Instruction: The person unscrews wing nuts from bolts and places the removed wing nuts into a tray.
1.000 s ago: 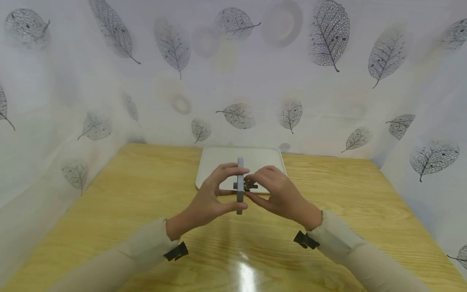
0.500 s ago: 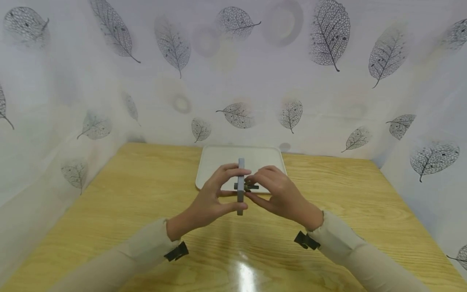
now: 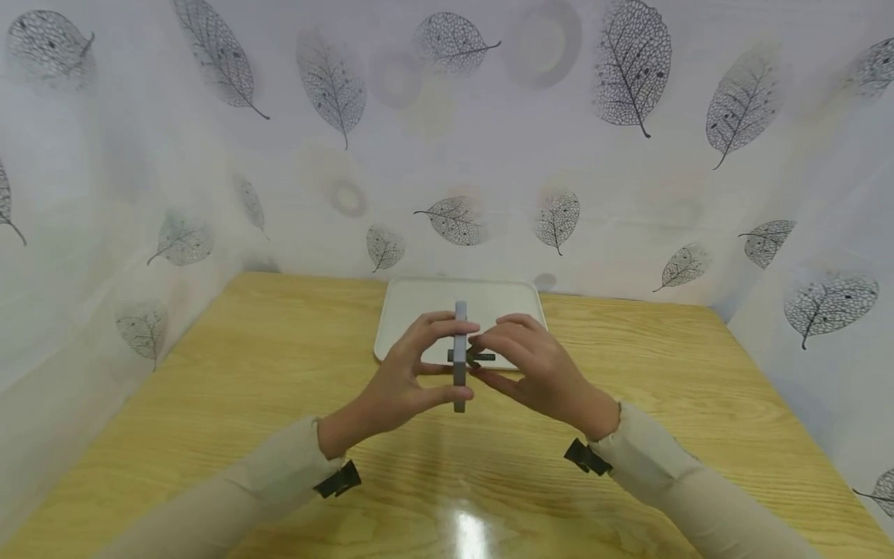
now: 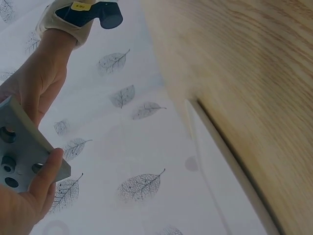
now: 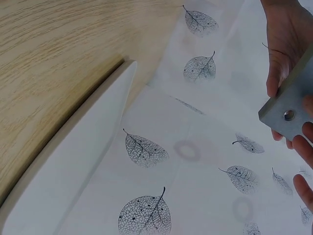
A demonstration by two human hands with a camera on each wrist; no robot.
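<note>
A grey plate [image 3: 459, 357] stands on edge above the tray, its thin side to the head camera. My left hand [image 3: 394, 380] grips its upper and lower edges. A dark bolt [image 3: 485, 358] passes through the plate, carrying a small brass-green winged nut [image 3: 472, 357] on the right side. My right hand [image 3: 545, 373] holds thumb and finger round that nut. In the left wrist view the plate [image 4: 24, 152] shows holes and a round bolt head [image 4: 8, 164]. The right wrist view shows a plate corner [image 5: 281, 117] with one hole; the nut is hidden there.
Behind the hands, a white tray [image 3: 419, 299] lies at the back of the wooden table [image 3: 314, 326]. Leaf-patterned cloth [image 3: 489, 155] hangs behind the table and at both sides. Dark wrist devices sit on both sleeves.
The winged nut shows at a different angle, and my right fingers have shifted slightly around it. The plate and my left hand stay almost in place.
</note>
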